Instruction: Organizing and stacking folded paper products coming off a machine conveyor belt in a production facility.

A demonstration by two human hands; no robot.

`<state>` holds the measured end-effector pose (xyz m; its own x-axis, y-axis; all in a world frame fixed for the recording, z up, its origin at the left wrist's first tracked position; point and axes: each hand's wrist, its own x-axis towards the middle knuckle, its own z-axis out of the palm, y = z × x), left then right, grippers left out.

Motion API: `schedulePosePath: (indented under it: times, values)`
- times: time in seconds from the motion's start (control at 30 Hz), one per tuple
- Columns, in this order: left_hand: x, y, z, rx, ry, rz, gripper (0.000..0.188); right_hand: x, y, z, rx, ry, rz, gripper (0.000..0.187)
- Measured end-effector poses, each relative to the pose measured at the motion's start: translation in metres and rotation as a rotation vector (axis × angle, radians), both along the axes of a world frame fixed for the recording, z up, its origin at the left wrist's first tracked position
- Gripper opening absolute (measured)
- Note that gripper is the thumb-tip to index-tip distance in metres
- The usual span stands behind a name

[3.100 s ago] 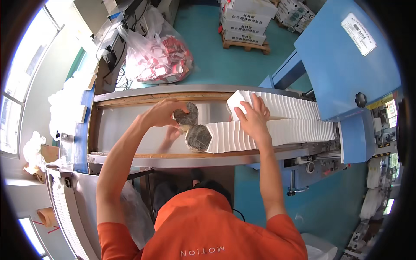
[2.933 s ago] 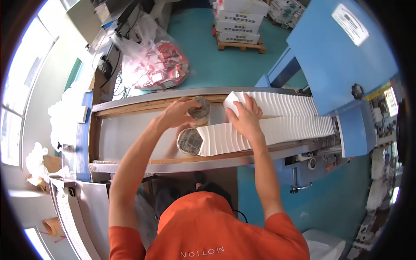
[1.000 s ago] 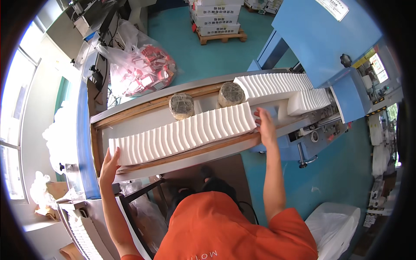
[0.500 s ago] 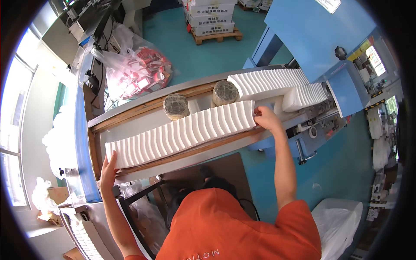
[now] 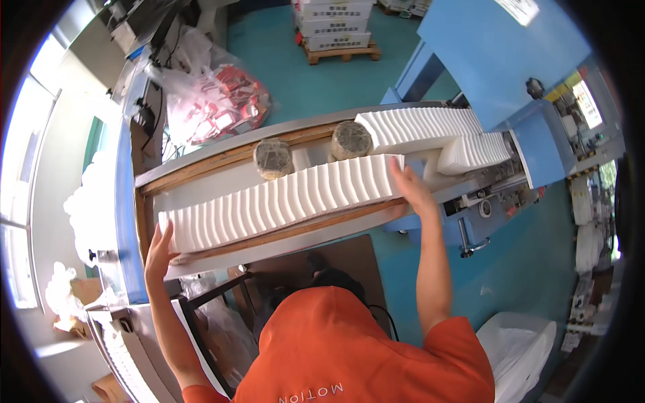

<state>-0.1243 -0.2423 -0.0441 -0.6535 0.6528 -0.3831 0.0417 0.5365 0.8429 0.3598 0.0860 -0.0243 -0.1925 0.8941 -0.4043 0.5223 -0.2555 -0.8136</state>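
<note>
A long row of white wavy-edged paper stacks lies slantwise in a wood-edged trough. At its left end my left hand has its fingers and thumb around the corner. My right hand presses against the right end, fingers stretched up along the end face. The row is held between both hands; the undersides of the fingers are hidden. Just behind it stand two round tape-wrapped weights, a left one and a right one.
More white wavy stacks run toward a blue machine at the right. A lever handle sticks out below. A clear bag of red and white scraps stands beyond the trough. Cartons sit on a pallet at the back.
My right hand has gone from a pinch at the row's lower corner to stretched fingers against its end. My left hand and the row's left end have moved slightly up and left.
</note>
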Motion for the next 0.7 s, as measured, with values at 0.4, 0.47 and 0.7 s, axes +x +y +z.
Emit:
schedulePosePath:
  times: [0.4,0.47,0.7]
  values:
    - [0.046,0.032,0.019,0.112,0.12,-0.102,0.112,-0.11,-0.088,0.006,0.187,0.31,0.309,0.076]
    - [0.038,0.009,0.038,0.118,0.154,-0.059,0.121,-0.125,-0.105,0.028,0.242,0.288,0.296,0.083]
    - [0.08,-0.199,0.077,0.424,0.157,0.574,0.102,-0.262,-0.178,0.063,0.317,0.378,0.859,0.086]
